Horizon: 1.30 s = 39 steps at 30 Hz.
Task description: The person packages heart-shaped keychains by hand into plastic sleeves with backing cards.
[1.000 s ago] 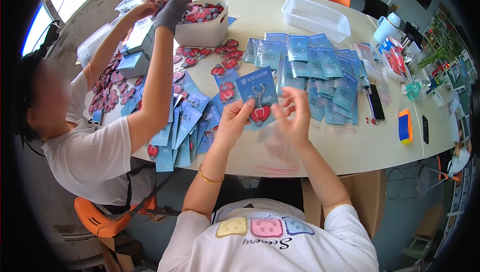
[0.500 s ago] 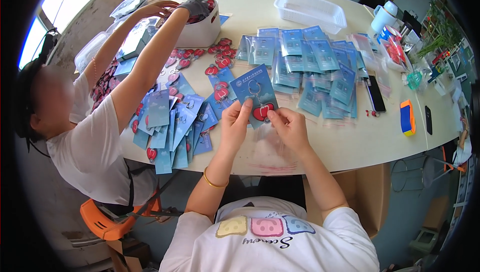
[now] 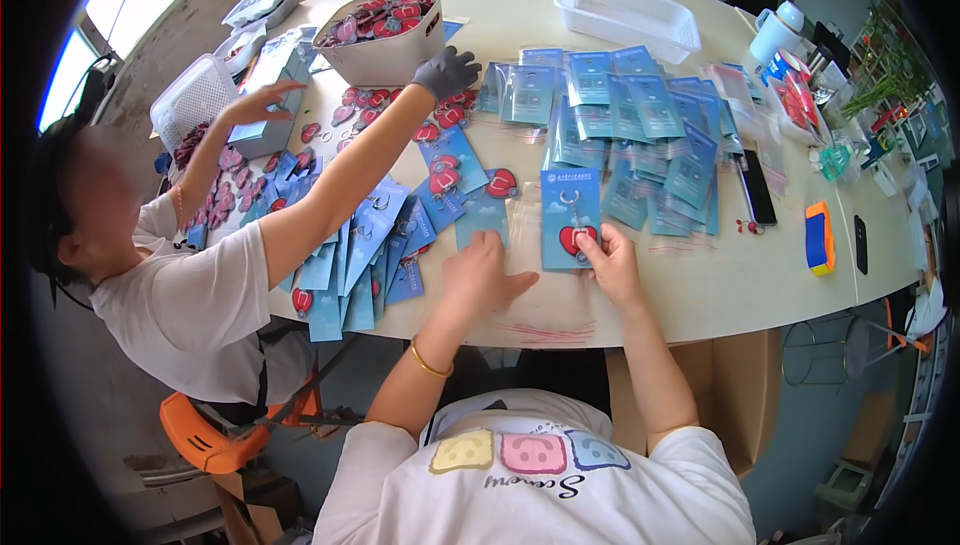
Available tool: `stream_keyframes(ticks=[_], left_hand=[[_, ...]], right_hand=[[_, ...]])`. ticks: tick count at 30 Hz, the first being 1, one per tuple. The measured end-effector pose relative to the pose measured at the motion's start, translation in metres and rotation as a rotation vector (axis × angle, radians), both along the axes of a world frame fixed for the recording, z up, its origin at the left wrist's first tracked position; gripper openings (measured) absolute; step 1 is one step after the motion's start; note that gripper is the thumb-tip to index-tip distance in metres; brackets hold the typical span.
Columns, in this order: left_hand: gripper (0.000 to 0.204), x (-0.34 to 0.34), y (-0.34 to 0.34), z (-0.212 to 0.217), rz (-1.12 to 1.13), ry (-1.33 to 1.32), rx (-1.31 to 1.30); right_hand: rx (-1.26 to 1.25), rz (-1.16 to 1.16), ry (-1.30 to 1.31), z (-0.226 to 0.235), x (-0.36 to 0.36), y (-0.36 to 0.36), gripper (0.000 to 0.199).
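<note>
My right hand (image 3: 613,265) pinches the lower right part of a blue card (image 3: 556,207), thumb in front. A silver ring and a red heart-shaped keychain (image 3: 575,239) are on its face. My left hand (image 3: 484,273) is open at the card's left, thumb stretched out to the side. It is over or beside clear plastic bags (image 3: 540,310) that lie flat before me. Whether its fingers touch a bag or the card behind them is hard to tell. Just beyond it lie blue cards with red keychains (image 3: 444,177).
At the left, a co-worker's gloved hand (image 3: 447,73) reaches over loose red keychains by a full white basket (image 3: 385,60). Bagged blue cards (image 3: 630,110) lie in a heap at the right, beside a phone (image 3: 754,188). An unfilled clear tray (image 3: 628,17) stands behind.
My left hand has let go of the card and moved down. My right hand has moved right with the card, now upright. The co-worker's hands have left the basket.
</note>
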<state>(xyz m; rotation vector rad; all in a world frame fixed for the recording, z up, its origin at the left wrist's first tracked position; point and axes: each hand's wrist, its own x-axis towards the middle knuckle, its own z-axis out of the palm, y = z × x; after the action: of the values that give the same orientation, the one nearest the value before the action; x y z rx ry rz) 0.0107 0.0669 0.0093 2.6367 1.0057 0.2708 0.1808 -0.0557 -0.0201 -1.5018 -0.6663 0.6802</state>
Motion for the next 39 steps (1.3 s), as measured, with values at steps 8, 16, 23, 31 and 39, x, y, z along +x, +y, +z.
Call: stream_keyframes(ticks=[8,16,23,31,39], left_hand=[[0.020,0.001,0.012,-0.006,0.019,-0.163,-0.428],[0.016,-0.005,0.017,-0.006,0.042,-0.250,-0.435],[0.010,-0.004,0.014,0.009,-0.142,-0.701,-0.681],[0.010,0.007,0.005,0.024,-0.164,-0.710,-1.165],[0.012,0.001,0.051,-0.001,0.191,-1.116,-1.496]], right_hand=[[-0.006,-0.061,-0.107,-0.008,-0.013,0.002,0.016],[0.067,0.002,0.009,-0.005,-0.007,0.001,0.016],[0.416,0.144,0.498,0.009,-0.001,-0.012,0.023],[0.446,0.222,0.471,0.047,-0.011,0.017,0.021],[0.173,-0.019,0.079,0.054,-0.013,-0.008,0.015]])
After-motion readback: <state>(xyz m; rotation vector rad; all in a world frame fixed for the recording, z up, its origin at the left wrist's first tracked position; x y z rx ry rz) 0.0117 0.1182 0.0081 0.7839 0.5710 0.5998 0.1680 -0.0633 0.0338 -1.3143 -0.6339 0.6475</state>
